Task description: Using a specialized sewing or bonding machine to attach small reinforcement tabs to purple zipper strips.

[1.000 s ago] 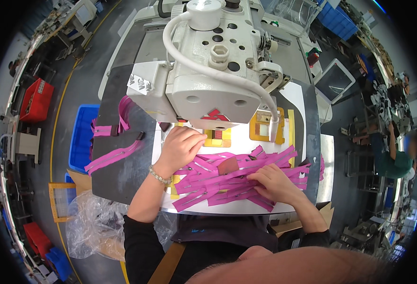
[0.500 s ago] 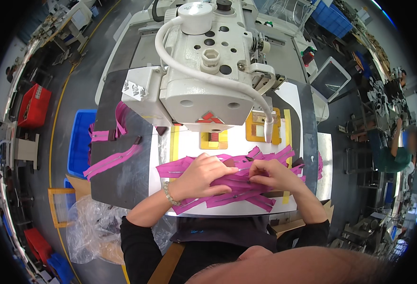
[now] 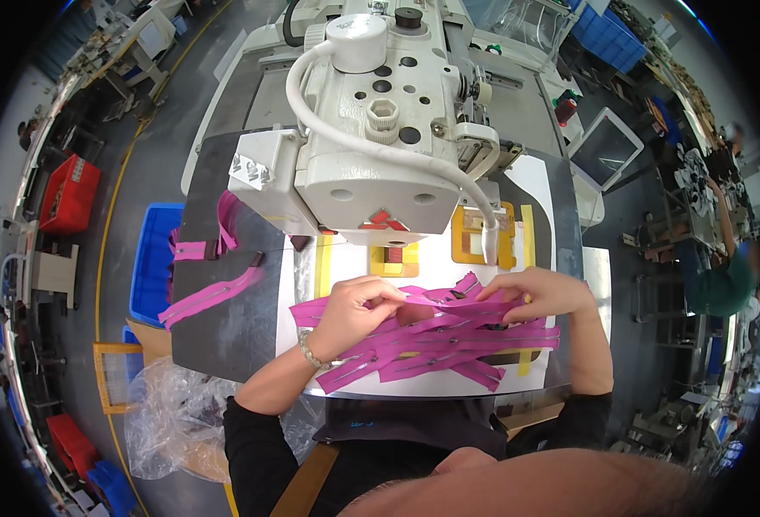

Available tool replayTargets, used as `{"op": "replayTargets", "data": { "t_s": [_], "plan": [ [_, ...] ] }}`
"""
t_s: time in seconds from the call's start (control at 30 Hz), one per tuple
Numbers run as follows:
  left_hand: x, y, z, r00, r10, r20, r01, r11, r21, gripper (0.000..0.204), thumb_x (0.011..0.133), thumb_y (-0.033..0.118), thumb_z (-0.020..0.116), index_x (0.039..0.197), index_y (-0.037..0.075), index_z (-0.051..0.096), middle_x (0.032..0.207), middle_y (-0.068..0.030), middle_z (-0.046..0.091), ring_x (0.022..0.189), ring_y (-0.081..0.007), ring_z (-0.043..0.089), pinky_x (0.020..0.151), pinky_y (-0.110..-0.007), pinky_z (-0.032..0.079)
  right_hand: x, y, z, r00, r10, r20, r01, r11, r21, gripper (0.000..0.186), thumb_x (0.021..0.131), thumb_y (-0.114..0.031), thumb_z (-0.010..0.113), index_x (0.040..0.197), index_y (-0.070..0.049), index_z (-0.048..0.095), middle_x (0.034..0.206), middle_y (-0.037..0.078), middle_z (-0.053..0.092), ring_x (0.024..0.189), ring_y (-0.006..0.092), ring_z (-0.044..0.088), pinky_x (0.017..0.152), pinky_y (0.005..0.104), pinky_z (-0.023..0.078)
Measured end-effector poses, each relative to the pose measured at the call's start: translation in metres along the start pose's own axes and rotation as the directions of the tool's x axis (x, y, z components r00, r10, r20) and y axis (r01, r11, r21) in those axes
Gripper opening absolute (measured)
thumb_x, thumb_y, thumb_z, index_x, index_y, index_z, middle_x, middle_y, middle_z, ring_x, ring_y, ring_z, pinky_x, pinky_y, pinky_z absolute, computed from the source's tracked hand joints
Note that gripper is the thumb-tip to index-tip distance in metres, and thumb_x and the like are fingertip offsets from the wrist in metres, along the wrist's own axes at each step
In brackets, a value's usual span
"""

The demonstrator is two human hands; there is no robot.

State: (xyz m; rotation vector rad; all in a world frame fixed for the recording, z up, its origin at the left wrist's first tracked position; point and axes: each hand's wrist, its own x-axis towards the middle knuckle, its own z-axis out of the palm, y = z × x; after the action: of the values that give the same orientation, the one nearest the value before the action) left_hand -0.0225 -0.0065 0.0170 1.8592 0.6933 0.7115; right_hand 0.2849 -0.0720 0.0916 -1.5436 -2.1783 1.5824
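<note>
A magenta zipper is stretched between my hands, above a loose pile of zippers. My left hand, with a beaded bracelet at its wrist, pinches the zipper's left end. My right hand grips it farther right between thumb and fingers, its other fingers curled over the pile. The zippers have metal teeth and lie crosswise on a white sheet. Just beyond them, a yellow frame sits under the head of a white sewing machine.
Another yellow plate lies by the machine's white hose. More magenta zippers rest on the dark table's left side, beside a blue bin. Crumpled clear plastic is below left. At far right a person works.
Both hands have lifted a zipper off the pile and hold it taut. My right hand has moved right and slightly up, and my left hand now pinches.
</note>
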Motion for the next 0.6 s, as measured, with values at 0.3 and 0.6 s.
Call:
{"op": "replayTargets", "data": {
  "t_s": [0.3,0.6],
  "plan": [
    [0.006,-0.008,0.014,0.909,0.386,0.157,-0.407,0.739,0.537,0.039,0.083,0.018,0.067,0.118,0.003,0.060,0.121,-0.0153,0.060,0.106,-0.0290,0.061,0.090,-0.039,0.049,0.007,0.044,0.023,0.678,-0.317,-0.663,-0.221,0.772,-0.596,0.040,0.072,-0.002,0.063,0.111,-0.012,0.067,0.106,0.012,0.068,0.091,0.0249,0.067,0.075,0.0338,0.053],
    [0.001,-0.016,0.019,0.951,0.171,0.257,-0.309,0.538,0.784,0.073,0.084,0.060,0.052,0.137,0.010,0.047,0.140,-0.0146,0.045,0.133,-0.0242,0.036,0.104,-0.042,0.023,0.031,0.076,0.069,0.556,-0.493,-0.669,-0.307,0.626,-0.717,0.040,0.076,-0.006,0.060,0.116,-0.008,0.065,0.115,0.018,0.063,0.101,0.0289,0.066,0.071,0.0323,0.054]
  ]
}}
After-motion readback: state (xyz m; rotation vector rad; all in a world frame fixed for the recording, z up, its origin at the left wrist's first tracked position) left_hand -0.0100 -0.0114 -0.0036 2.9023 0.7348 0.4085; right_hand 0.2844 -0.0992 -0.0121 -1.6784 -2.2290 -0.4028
